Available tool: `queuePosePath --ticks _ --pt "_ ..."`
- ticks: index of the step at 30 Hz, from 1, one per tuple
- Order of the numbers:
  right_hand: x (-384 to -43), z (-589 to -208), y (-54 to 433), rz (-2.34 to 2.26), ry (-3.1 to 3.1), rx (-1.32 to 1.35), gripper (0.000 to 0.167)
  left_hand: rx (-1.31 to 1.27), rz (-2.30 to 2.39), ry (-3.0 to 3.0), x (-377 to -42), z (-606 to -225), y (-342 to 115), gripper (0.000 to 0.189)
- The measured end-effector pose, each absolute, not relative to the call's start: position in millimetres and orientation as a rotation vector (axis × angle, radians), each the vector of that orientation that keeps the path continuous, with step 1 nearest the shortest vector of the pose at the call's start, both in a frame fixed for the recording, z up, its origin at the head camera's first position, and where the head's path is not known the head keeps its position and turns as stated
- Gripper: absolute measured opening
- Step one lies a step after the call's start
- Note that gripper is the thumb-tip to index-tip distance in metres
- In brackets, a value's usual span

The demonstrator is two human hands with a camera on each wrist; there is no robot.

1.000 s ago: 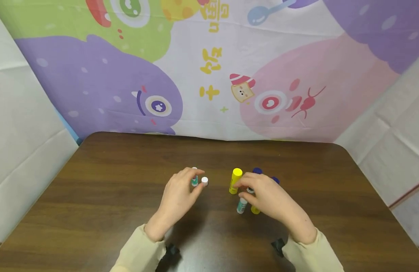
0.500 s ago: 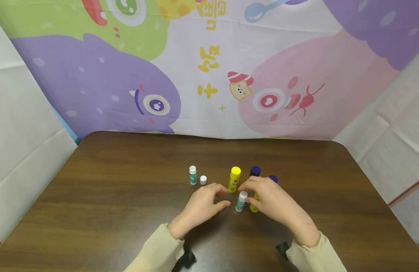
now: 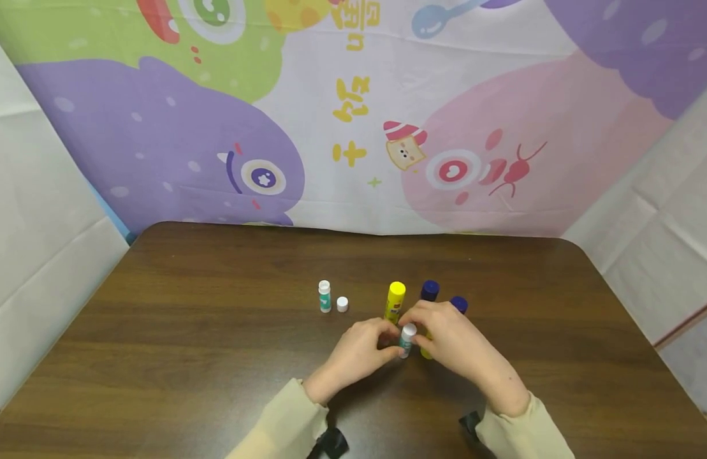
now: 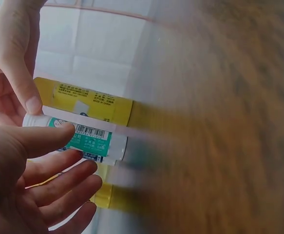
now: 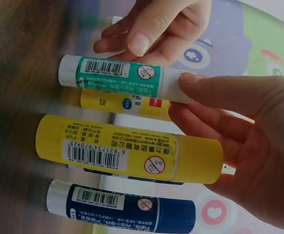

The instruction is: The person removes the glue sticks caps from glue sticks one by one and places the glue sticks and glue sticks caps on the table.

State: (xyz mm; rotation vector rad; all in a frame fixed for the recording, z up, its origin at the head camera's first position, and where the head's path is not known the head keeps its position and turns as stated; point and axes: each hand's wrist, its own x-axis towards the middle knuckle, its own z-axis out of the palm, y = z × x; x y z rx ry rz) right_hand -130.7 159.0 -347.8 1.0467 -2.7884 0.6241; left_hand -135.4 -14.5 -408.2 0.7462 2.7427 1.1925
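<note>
A small white-and-green glue stick (image 3: 407,341) stands upright on the table between my two hands. My right hand (image 3: 453,335) pinches its white cap, thumb on one side, as the right wrist view shows (image 5: 127,75). On the other side, my left hand (image 3: 356,352) has its thumb and loosely bent fingers around the lower body; in the right wrist view a slight gap shows beside the thumb. Close by stand a yellow glue stick (image 3: 395,299) and a second yellow one (image 5: 127,151), partly hidden by my right hand in the head view.
Two dark blue glue sticks (image 3: 430,290) stand behind my right hand, one of them partly covered. Further left, an uncapped white-and-green glue stick (image 3: 325,298) stands beside a loose white cap (image 3: 342,305). A cartoon cloth (image 3: 353,191) hangs behind the brown table (image 3: 215,357).
My left hand has left the area of the loose white cap and come right to the small glue stick. My right hand has shifted slightly and come onto this stick's cap.
</note>
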Motion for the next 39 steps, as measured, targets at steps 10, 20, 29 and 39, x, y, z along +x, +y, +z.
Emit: queuePosePath --ticks 10,20,29,39 --pt "-129 -346 156 0.656 -2.78 1.034 0.015 0.739 1.244 2.724 -133 -409 -17 0.024" --pt "-125 -342 155 0.747 -2.786 1.002 0.016 0.8 1.229 2.787 -130 -399 -31 0.018" --pt "-121 -342 141 0.87 -2.569 0.974 0.024 0.79 1.26 2.952 -126 -368 -61 0.016" --pt "-128 -341 112 1.034 -2.355 0.961 0.026 0.96 1.009 3.356 -120 -341 -85 0.025"
